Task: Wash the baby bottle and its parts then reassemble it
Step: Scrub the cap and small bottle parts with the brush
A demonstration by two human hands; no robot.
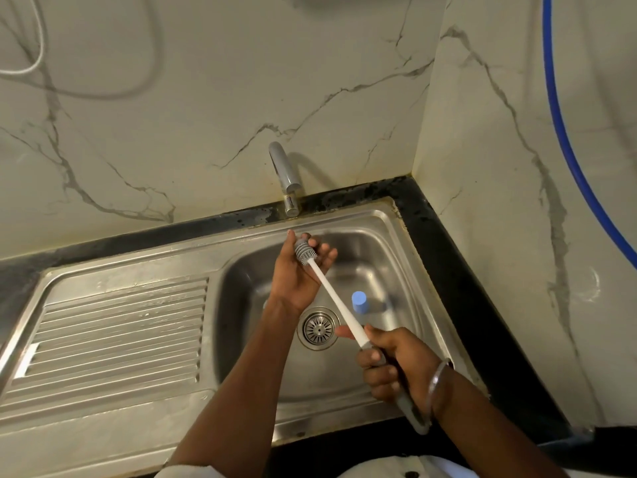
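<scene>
Over the steel sink I hold a bottle brush with a long white shaft and a grey ribbed head. My right hand grips its grey handle at the near right. My left hand is palm up under the tap, its fingers curled round the brush head. The baby bottle, with a blue cap and a clear body that is hard to make out, is in the basin just right of the drain. It is behind the brush shaft, and neither hand touches it.
A chrome tap stands at the back rim with no water running. The ribbed drainboard lies to the left. A black counter edge frames the sink, with marble walls behind and to the right. A blue hose hangs on the right wall.
</scene>
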